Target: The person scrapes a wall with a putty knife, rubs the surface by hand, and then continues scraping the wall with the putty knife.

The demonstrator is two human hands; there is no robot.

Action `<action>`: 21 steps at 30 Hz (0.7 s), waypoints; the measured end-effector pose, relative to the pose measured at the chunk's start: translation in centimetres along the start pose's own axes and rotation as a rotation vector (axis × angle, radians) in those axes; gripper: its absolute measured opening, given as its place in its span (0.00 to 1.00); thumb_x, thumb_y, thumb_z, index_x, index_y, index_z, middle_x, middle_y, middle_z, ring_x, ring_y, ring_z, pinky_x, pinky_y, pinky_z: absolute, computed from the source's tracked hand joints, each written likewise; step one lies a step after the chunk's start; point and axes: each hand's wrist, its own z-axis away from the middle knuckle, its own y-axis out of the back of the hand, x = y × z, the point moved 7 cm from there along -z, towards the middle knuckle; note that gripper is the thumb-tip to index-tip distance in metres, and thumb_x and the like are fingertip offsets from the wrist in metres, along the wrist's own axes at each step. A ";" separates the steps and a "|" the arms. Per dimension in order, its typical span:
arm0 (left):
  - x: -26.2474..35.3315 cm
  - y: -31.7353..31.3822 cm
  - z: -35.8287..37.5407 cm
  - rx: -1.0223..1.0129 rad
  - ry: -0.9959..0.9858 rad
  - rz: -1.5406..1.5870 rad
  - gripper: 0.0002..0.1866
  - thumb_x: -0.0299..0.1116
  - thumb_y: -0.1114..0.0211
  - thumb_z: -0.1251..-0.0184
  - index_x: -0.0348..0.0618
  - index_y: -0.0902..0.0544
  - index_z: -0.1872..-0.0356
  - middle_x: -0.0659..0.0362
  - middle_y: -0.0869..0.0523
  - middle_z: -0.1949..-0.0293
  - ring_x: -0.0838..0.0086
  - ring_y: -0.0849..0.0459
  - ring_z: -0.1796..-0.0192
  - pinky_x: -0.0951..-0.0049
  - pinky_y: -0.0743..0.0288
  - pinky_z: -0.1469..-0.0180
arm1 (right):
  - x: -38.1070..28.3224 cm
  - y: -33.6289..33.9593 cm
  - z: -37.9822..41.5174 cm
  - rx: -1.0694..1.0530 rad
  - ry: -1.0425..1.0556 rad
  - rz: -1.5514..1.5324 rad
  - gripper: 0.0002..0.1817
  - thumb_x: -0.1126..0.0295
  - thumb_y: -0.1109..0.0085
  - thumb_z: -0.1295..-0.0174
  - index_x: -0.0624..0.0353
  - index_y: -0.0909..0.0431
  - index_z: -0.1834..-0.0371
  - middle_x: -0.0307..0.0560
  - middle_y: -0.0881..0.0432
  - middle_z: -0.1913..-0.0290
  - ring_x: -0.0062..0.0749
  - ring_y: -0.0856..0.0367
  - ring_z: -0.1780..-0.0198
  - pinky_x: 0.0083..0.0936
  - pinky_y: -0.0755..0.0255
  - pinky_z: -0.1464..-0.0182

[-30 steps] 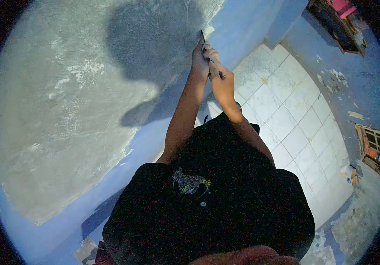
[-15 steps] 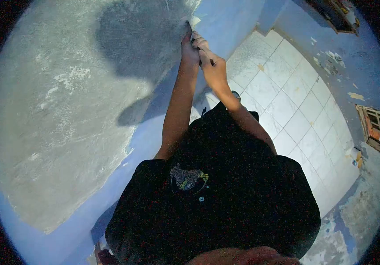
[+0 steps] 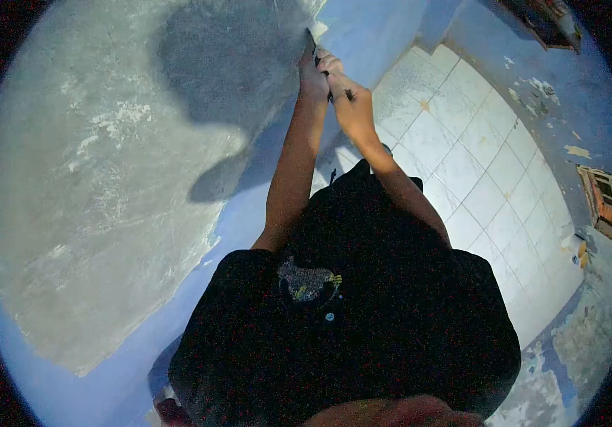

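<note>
Both my hands are together on a dark, thin scraper-like tool point(image 3: 311, 41) at the upper middle. My left hand point(image 3: 312, 77) is wrapped round it on the wall side. Just right of it, my right hand point(image 3: 347, 96) is closed on the same tool, its fingers touching my left hand. The tool's tip is at the ragged border between the bare grey wall patch point(image 3: 121, 185) and the blue paint point(image 3: 370, 28). Most of the tool's handle is hidden by my fingers.
White floor tiles point(image 3: 462, 164) lie to the right, beyond my arms. A framed opening with a grille point(image 3: 608, 203) is at the far right. A dark wooden frame point(image 3: 544, 21) is at the top right. The right wall has peeling paint.
Both hands and the tool have shifted slightly to the right along the paint border, still together. The view has moved a little too.
</note>
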 end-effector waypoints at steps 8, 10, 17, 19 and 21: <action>1.1 0.4 -1.3 -0.460 0.088 -0.103 0.23 0.51 0.49 0.30 0.40 0.21 0.52 0.51 0.14 0.60 0.69 0.18 0.75 0.74 0.29 0.73 | 0.2 -0.5 -0.4 0.005 -0.029 -0.025 0.15 0.66 0.49 0.31 0.67 0.22 0.70 0.33 0.32 0.80 0.18 0.37 0.75 0.20 0.41 0.73; 0.9 0.8 -0.2 -0.404 0.025 -0.146 0.22 0.50 0.48 0.30 0.41 0.21 0.50 0.52 0.15 0.60 0.70 0.18 0.74 0.74 0.29 0.73 | 0.1 -0.2 0.4 0.001 -0.053 -0.037 0.15 0.66 0.49 0.31 0.67 0.23 0.71 0.33 0.32 0.80 0.18 0.37 0.75 0.20 0.41 0.73; 0.2 -2.0 0.6 0.381 -0.218 -0.383 0.16 0.46 0.37 0.33 0.50 0.27 0.75 0.69 0.29 0.83 0.82 0.39 0.88 0.79 0.42 0.82 | 0.3 -0.2 -0.5 0.035 -0.103 -0.046 0.16 0.65 0.48 0.32 0.67 0.22 0.71 0.35 0.29 0.78 0.18 0.36 0.74 0.20 0.40 0.72; -0.8 -1.9 0.4 0.338 -0.203 -0.348 0.16 0.47 0.38 0.33 0.49 0.26 0.75 0.69 0.28 0.84 0.81 0.38 0.88 0.80 0.41 0.82 | 0.6 0.3 -0.8 0.030 -0.103 -0.058 0.15 0.65 0.47 0.32 0.67 0.21 0.70 0.35 0.29 0.78 0.18 0.35 0.75 0.19 0.39 0.71; 0.0 -1.6 0.8 0.305 -0.219 -0.348 0.17 0.48 0.38 0.32 0.49 0.27 0.75 0.69 0.29 0.86 0.81 0.38 0.88 0.80 0.41 0.82 | -0.7 0.3 0.0 0.002 -0.118 -0.006 0.15 0.65 0.48 0.32 0.67 0.20 0.68 0.35 0.28 0.77 0.17 0.35 0.74 0.19 0.39 0.71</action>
